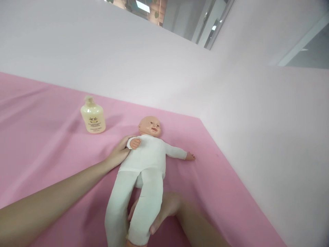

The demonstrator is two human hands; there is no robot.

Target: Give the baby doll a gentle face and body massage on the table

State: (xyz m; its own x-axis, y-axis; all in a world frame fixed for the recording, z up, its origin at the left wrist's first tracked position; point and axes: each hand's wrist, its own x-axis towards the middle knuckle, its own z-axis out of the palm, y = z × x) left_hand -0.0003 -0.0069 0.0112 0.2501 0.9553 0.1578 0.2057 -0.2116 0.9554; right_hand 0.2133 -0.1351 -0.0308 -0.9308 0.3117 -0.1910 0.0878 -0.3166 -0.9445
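Here, a bald baby doll (147, 159) in a white long-sleeved top and white trousers lies on its back on a pink sheet (51, 144), its head towards the white wall (115, 58) and its legs running down to the lower edge of the view. Its face is turned to the right; one arm stretches out flat that way, while the other is bent, the small fist by its chest.

The left hand (122, 150) rests against the doll's side by the bent arm, its fingers partly hidden there, so I cannot tell how firmly it is closed. The right hand (166, 207) is wrapped from underneath around one lower leg, thumb on the outer side and fingertips showing between the legs.

Well to the left of the doll's head, a pale yellow pump bottle (94, 118) stands upright on the sheet, its small lettering too blurred to read.
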